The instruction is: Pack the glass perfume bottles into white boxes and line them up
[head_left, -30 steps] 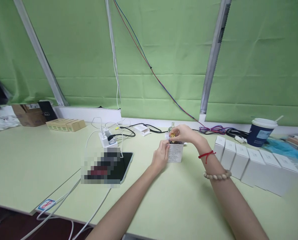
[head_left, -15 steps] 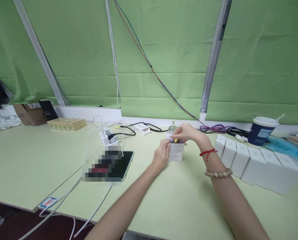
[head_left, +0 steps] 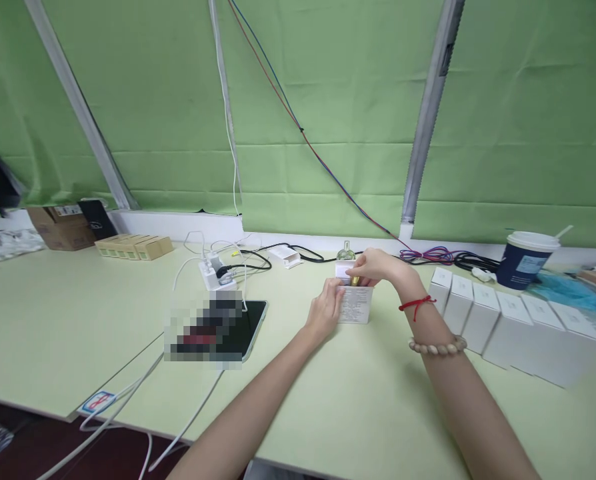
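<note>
A small white printed box (head_left: 356, 307) stands upright on the table with its top flap raised. My left hand (head_left: 325, 308) is closed around the box's left side and steadies it. From above, my right hand (head_left: 375, 266) reaches down over the box's mouth, fingers pinched on a gold-coloured piece (head_left: 355, 281). Only a little of that piece shows between the fingers and the box rim; whatever lies below is hidden inside the box. Just behind the box is a clear glass bottle (head_left: 347, 252), its lower part hidden.
Several white boxes (head_left: 511, 309) stand in a row at the right, before a lidded cup (head_left: 528, 260). A tablet (head_left: 252, 327) and a power strip (head_left: 211, 275) with cables lie left. An opened white box (head_left: 285, 256) lies farther back; tan boxes (head_left: 134, 247) sit far left.
The printed box and my left hand have shifted slightly to the right. My right hand keeps its pinch at the box's mouth, with little other movement.
</note>
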The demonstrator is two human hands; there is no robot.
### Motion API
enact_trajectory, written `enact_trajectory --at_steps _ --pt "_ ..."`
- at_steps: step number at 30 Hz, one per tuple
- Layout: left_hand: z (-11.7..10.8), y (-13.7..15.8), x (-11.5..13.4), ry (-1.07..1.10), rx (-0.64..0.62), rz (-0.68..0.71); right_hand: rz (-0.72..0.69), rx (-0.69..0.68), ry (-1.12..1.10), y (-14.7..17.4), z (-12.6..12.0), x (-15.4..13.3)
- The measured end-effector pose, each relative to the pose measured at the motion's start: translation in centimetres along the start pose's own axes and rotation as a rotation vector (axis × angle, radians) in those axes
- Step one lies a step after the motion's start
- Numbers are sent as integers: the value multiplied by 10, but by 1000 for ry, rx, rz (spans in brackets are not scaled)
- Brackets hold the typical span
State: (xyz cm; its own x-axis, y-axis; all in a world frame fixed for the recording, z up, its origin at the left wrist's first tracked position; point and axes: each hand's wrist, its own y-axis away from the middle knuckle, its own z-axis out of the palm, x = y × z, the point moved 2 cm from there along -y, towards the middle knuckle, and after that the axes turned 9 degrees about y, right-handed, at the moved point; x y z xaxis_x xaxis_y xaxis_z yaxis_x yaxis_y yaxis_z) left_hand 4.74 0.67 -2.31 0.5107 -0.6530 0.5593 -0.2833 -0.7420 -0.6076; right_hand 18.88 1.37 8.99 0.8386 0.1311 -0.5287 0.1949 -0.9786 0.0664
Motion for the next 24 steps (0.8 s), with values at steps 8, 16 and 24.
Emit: enact_trajectory --at_steps 8,16,24 --pt "0 0 -1 -3 15 13 68 56 114 -4 5 0" --pt "0 -1 -2 -10 16 -9 68 108 267 -4 7 -2" --pt "1 -1 -3 4 14 -23 20 69 192 -13 7 9"
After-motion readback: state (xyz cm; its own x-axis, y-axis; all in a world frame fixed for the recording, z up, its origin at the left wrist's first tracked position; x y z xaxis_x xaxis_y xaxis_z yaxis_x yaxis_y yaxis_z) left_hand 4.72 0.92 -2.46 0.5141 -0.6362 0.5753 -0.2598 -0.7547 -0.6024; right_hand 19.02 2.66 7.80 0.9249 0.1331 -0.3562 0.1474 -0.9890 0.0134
